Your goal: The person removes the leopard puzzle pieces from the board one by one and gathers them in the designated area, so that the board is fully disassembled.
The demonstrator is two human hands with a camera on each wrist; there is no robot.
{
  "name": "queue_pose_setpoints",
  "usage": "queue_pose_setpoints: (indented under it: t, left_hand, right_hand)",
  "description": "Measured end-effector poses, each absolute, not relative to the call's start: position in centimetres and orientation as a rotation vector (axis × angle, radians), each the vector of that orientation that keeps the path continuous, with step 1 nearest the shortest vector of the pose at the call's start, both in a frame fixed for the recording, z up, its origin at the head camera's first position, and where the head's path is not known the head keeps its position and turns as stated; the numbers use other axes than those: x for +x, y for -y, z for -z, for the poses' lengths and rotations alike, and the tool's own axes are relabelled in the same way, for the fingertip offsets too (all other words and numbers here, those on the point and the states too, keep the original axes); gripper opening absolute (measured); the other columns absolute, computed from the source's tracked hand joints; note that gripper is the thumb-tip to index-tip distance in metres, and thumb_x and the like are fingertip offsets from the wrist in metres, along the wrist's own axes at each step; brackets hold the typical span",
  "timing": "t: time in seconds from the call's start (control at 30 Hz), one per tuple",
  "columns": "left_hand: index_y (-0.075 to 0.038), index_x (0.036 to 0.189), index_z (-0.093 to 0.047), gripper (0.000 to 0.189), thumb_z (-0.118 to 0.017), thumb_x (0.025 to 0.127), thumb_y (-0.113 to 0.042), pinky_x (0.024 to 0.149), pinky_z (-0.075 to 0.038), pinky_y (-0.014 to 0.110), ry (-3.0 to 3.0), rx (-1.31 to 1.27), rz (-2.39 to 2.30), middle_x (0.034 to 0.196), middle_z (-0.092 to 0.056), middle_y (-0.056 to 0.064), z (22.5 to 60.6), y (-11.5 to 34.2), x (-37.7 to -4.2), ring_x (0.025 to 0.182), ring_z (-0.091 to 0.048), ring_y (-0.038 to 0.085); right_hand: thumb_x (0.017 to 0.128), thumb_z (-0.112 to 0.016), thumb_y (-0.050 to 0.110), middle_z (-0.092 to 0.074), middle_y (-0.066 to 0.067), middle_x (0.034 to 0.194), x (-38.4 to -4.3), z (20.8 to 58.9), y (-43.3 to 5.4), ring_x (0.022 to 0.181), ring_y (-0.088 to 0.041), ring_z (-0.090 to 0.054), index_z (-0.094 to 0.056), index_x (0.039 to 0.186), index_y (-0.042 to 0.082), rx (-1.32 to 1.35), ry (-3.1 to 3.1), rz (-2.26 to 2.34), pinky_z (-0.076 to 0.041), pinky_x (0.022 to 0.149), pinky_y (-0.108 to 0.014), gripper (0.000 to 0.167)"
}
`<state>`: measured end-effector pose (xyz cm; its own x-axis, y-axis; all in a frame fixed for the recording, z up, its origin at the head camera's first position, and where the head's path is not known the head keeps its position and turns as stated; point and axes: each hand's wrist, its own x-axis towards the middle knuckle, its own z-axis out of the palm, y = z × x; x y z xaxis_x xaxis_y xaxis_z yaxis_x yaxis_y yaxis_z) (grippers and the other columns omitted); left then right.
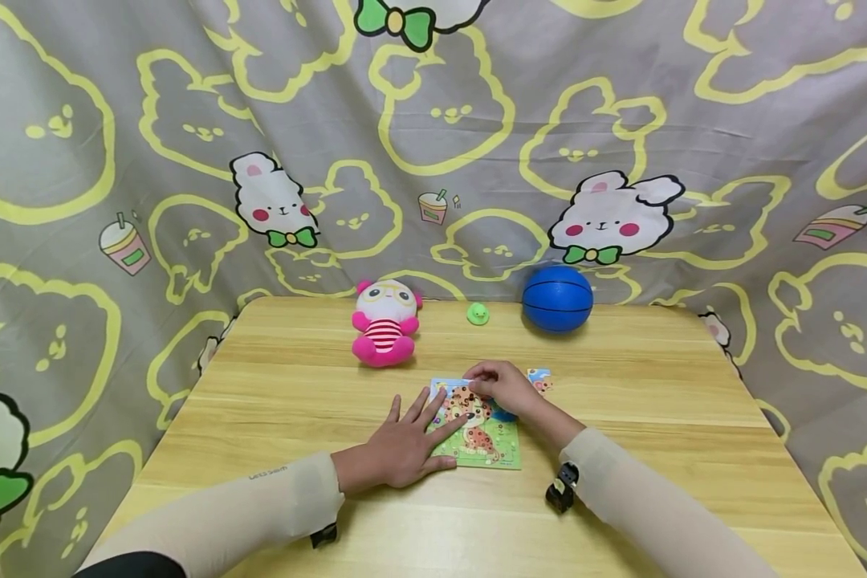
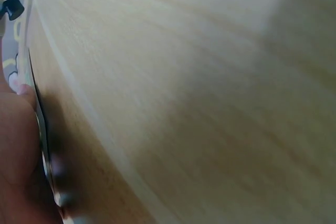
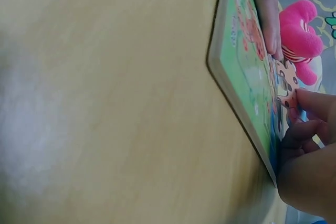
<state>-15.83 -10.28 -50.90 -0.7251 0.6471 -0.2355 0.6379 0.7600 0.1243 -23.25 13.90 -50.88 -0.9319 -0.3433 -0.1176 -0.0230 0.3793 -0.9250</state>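
LH [image 1: 400,451] splayed on puzzle [image 1: 504,447]; RH [image 1: 509,391] pinching pc [image 3: 287,98]; wood tbl [image 1: 657,401]; grey curtain [image 1: 318,112] bhd

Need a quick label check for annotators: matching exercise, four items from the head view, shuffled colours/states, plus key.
1. Ball
2. Left hand
3. Panda
4. Smallest toy

A. Pink and white
B. Green
C. Blue
D. Fingers spread on the puzzle

Pairs: 1-C, 2-D, 3-A, 4-B
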Motion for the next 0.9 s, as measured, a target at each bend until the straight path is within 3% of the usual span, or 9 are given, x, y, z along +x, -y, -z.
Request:
queue_pose_setpoints:
  t: [0.9]
  left_hand:
    - [-0.045, 0.165, -0.007, 0.071, -0.026, 0.103, -0.072, 0.116, -0.011, 0.077, -2.693, 1.004, -0.073, 0.174, 0.006, 0.012, 51.0, 10.3, -15.8, 0.159, 0.004, 0.04]
  right_hand:
    - [0.103, -0.064, 0.012, -0.071, -0.008, 0.093, -23.8, 49.6, -16.8, 0.081, -0.018, -0.064, -0.075, 0.118, 0.003, -0.31, -2.403, 1.485, -0.055, 0.072, -0.031, 0.02]
